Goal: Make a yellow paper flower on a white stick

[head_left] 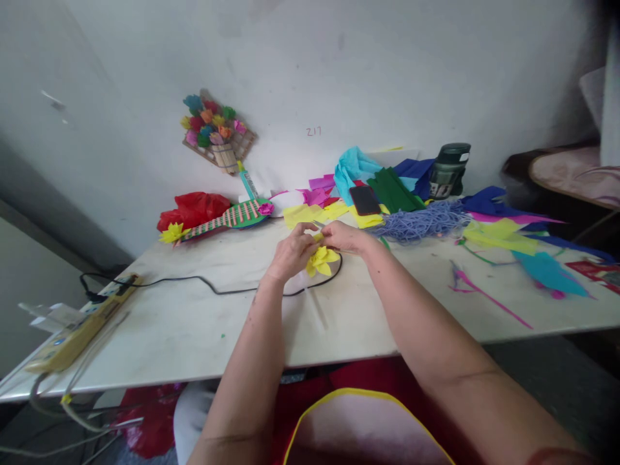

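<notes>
A yellow crepe-paper flower is held above the table, its pointed petals facing down toward me. My left hand is closed, its thumb and fingers pinching the flower from the left. From the right, my right hand meets it with fingers bent and pressed together; what lies in them is mostly hidden. A small pale pointed piece shows between the two hands, too blurred to name. Just below the flower, a black cord curves round near my right hand, and a translucent stick lies blurred on the table.
A yellow power strip lies at the left edge. Behind my hands are a green lute-shaped craft, a dark phone and coloured paper sheets. To the right are purple-blue shredded strands, a dark bottle and a pink stem.
</notes>
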### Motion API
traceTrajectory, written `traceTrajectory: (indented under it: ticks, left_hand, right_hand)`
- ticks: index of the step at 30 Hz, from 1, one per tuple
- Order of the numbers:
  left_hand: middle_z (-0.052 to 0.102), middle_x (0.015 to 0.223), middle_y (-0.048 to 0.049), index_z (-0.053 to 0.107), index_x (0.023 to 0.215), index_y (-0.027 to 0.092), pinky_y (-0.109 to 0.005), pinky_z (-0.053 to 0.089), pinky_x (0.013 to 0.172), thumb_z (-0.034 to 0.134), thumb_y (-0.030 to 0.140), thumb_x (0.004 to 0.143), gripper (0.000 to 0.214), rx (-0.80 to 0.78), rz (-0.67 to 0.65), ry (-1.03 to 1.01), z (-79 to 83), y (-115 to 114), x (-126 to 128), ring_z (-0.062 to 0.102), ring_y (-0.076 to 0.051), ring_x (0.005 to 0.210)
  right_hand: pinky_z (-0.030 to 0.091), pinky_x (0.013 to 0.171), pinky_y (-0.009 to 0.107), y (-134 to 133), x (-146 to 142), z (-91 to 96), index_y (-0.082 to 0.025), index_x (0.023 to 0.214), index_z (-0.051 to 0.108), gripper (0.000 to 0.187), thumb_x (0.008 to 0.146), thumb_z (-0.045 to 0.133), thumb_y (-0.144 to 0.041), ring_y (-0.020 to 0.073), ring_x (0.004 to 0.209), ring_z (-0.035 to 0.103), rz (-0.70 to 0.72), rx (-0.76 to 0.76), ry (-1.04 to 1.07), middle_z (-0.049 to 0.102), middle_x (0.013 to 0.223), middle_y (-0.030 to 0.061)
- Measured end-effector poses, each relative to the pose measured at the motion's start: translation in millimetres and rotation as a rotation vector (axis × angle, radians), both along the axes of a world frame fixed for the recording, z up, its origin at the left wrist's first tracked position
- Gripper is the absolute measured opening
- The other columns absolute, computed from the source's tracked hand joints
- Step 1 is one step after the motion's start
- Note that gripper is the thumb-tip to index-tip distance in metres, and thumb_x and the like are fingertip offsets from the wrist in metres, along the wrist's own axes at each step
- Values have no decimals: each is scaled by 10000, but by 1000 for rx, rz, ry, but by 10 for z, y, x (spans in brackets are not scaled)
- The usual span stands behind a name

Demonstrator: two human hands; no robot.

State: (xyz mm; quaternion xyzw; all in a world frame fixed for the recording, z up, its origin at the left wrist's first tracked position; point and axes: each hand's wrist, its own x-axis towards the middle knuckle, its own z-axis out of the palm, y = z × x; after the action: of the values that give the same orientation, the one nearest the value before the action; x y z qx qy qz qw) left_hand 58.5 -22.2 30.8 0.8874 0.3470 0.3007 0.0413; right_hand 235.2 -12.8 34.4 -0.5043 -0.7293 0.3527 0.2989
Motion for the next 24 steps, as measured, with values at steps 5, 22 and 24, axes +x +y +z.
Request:
traceTrajectory:
  ticks: [5,22,24]
  left_hand:
    - [548,1207,-52,618,794,188,-262,420,691,447,288,838,204,-43,13,-21,-3,-2,-2,583,-128,804]
    - [578,1152,-62,588,738,182,-274,431,756,479,277,829,171,-104,43,-135,-83,109,-88,580,-152,887]
    - [577,1154,-57,584,738,182,-277,431,761,480,272,829,165,-92,50,-144,-85,113,-94,581,-150,878]
  right_hand:
    - [338,512,209,50,-39,-13,-153,578,515,168,696,584,-251,90,554,439,-30,88,-113,478,536,-42]
    - [408,430,208,-2,33,30,-201,819,470,151,746,599,-232,76,394,434,53,-43,143,393,447,-111]
    - [389,423,198,-5,28,35,-193,829,490,112,747,565,-203,69,390,421,99,-25,151,409,452,-109]
